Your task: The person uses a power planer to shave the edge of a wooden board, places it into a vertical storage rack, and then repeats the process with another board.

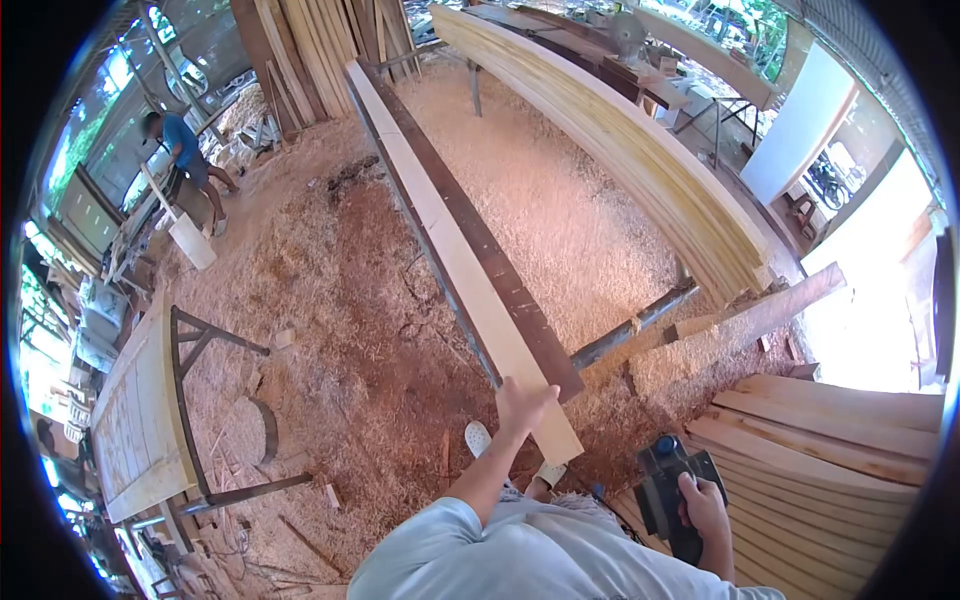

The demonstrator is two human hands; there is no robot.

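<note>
A woodworking yard seen from a head camera looking down, the floor (360, 330) thick with sawdust and shavings. The person's left hand (522, 403), just below centre, rests on the near end of a long pale plank (470, 270); its fingers lie close together and curl over the plank's left edge. The plank runs from that hand away toward 11 o'clock, lying on a darker brown board (520, 300) that shows along its right side. A metal bar (640, 325) crosses under both at about 3 o'clock from the hand.

The right hand (706, 505), at 5 o'clock in the frame, is wrapped tight around the handle of a dark power planer (668, 490), which hangs just left of a stack (830, 450) of planed boards at lower right. A white shoe (478, 437) shows beside the plank's near end, touching the sawdust.

At 1 o'clock a long pile (640, 150) of pale curved timber stretches into the distance. At 8 o'clock a panelled door (140, 410) lies on a metal trestle (215, 400). At 10 o'clock, well apart, another person (185, 155) in a blue shirt bends over a workbench; what their hands hold cannot be told
</note>
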